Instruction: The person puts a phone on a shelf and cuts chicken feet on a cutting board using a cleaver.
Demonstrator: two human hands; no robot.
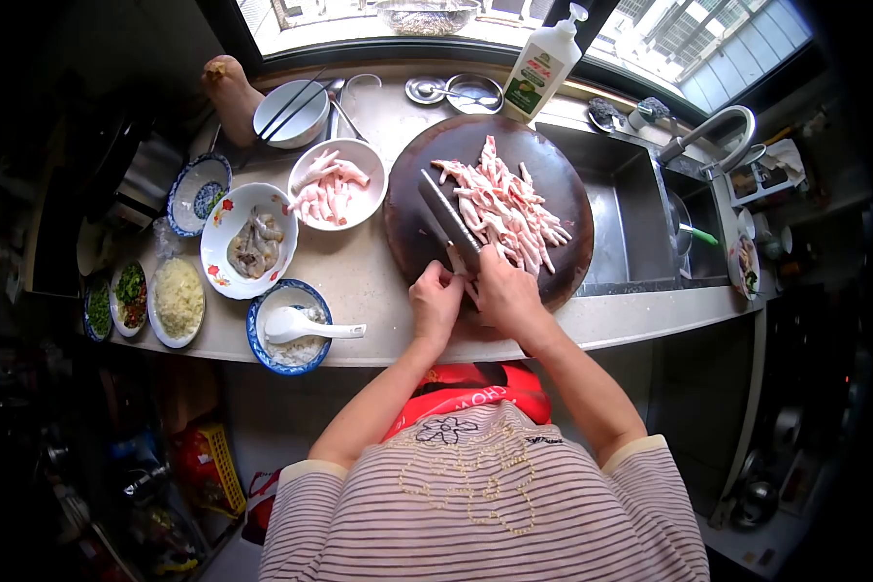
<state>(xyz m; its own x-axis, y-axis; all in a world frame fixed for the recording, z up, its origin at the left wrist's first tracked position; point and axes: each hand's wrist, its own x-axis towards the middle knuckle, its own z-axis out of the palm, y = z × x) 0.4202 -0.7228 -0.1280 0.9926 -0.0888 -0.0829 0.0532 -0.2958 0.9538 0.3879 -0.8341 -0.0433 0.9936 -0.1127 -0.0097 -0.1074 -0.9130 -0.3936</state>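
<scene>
On the round dark chopping board [565, 173] lies a heap of pale pink chicken feet [504, 204]. My right hand [509, 294] is closed round the handle of a cleaver [446, 210], whose blade points away from me along the heap's left side. At the board's near edge, my left hand [436, 301] pinches a chicken foot [456, 260] just left of the blade. My fingers partly hide that foot, and whether the edge touches it I cannot tell. A white bowl of more chicken feet [332, 189] stands left of the board.
Left on the counter are a flowered bowl of shrimp [255, 244], a blue-rimmed bowl [252, 325] with a white spoon [315, 327], and a dish of minced garlic [178, 301]. A pump bottle [545, 66] stands behind the board. The sink [621, 204] lies right.
</scene>
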